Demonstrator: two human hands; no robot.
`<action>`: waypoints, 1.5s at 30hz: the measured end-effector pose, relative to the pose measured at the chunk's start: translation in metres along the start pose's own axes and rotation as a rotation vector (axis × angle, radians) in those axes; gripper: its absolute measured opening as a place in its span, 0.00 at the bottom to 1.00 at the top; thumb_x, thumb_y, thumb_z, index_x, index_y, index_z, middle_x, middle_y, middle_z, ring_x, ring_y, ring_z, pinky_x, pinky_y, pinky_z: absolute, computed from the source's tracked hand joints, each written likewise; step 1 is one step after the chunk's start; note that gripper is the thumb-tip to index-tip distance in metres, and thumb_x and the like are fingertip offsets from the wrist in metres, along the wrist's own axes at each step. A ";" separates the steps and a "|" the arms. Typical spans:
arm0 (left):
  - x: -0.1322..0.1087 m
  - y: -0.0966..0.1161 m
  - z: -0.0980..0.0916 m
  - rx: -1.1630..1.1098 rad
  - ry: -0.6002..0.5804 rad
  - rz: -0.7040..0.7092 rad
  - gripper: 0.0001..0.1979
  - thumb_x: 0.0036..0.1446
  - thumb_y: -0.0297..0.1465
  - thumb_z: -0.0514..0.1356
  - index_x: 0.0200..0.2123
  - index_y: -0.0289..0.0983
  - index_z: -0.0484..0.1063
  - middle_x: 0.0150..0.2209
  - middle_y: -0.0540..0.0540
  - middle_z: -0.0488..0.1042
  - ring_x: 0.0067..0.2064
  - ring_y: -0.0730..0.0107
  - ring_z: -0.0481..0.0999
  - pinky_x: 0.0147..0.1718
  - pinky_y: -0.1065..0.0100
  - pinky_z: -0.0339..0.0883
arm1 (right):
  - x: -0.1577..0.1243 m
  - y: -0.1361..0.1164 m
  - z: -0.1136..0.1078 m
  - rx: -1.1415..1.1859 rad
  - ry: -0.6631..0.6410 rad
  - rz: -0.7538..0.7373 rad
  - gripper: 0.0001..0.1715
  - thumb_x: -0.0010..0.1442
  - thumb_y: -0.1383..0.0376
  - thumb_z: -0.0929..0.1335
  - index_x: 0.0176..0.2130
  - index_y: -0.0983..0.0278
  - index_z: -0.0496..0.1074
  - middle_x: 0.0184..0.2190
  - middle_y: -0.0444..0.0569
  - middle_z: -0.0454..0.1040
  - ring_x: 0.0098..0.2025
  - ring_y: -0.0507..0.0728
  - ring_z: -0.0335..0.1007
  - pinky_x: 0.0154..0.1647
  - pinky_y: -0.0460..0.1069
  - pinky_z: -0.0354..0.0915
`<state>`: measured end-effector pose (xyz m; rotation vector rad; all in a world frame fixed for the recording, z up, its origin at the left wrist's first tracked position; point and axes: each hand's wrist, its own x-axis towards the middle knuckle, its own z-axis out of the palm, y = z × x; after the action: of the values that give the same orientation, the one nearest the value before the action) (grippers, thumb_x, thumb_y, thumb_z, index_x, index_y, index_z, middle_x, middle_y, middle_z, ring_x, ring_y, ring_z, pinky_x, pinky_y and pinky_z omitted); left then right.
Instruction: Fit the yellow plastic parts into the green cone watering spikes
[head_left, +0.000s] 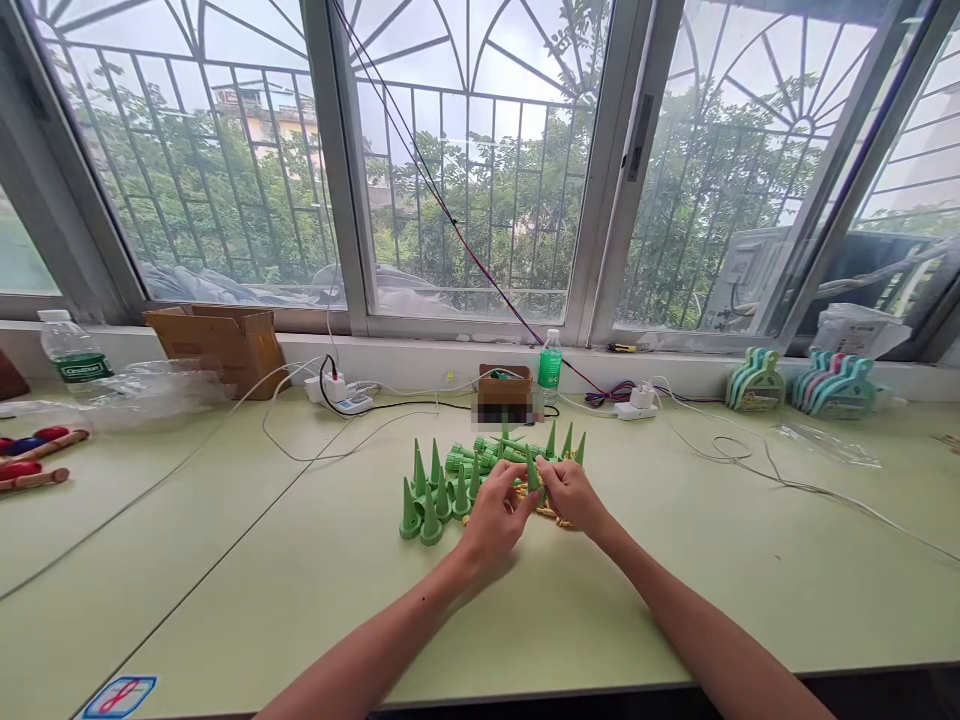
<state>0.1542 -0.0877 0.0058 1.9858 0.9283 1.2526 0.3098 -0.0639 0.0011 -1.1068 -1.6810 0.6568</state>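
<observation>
A green plastic spike (pixel 531 468) stands point up between my two hands. My left hand (pixel 496 508) is closed round its lower part with thumb and fingers. My right hand (pixel 574 494) is pinched close against the spike's other side; whatever is in its fingertips is too small and hidden to make out. To the left, several green cone-shaped spikes (pixel 430 518) stand upright on their round bases. Behind my hands lies a heap of green ribbed parts (pixel 463 458). Small yellow pieces (pixel 553 514) are scattered under and beside my right hand, partly covered by it.
Along the window side stand a small brown box (pixel 504 388), a green-labelled bottle (pixel 550 366), and a larger cardboard box (pixel 217 345). White cables (pixel 300 458) and a power strip (pixel 352 402) lie across the table. Small hangers (pixel 836 385) are at far right, red-and-blue items (pixel 34 445) at far left.
</observation>
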 end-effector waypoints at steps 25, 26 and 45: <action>0.007 0.004 0.002 -0.374 -0.092 -0.433 0.31 0.54 0.59 0.53 0.24 0.34 0.68 0.24 0.49 0.67 0.16 0.77 0.64 0.12 0.73 0.56 | -0.004 -0.004 0.000 -0.006 0.045 -0.109 0.33 0.68 0.46 0.57 0.19 0.62 0.56 0.13 0.41 0.59 0.17 0.49 0.54 0.21 0.46 0.52; 0.007 0.004 0.001 -0.376 -0.092 -0.424 0.30 0.54 0.58 0.54 0.25 0.34 0.68 0.23 0.50 0.66 0.16 0.77 0.64 0.12 0.73 0.57 | -0.004 -0.004 0.000 -0.008 0.043 -0.111 0.33 0.68 0.46 0.57 0.19 0.62 0.55 0.13 0.40 0.58 0.17 0.49 0.54 0.21 0.46 0.52; 0.001 0.009 -0.004 -0.177 -0.089 -0.193 0.19 0.56 0.47 0.60 0.30 0.36 0.66 0.23 0.52 0.68 0.19 0.77 0.65 0.17 0.74 0.56 | -0.005 -0.009 0.000 0.163 -0.005 0.061 0.41 0.63 0.40 0.58 0.11 0.61 0.54 0.06 0.42 0.56 0.11 0.48 0.52 0.14 0.45 0.51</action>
<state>0.1525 -0.0910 0.0149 1.7546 0.9090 1.0907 0.3072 -0.0722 0.0070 -1.0430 -1.5734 0.8213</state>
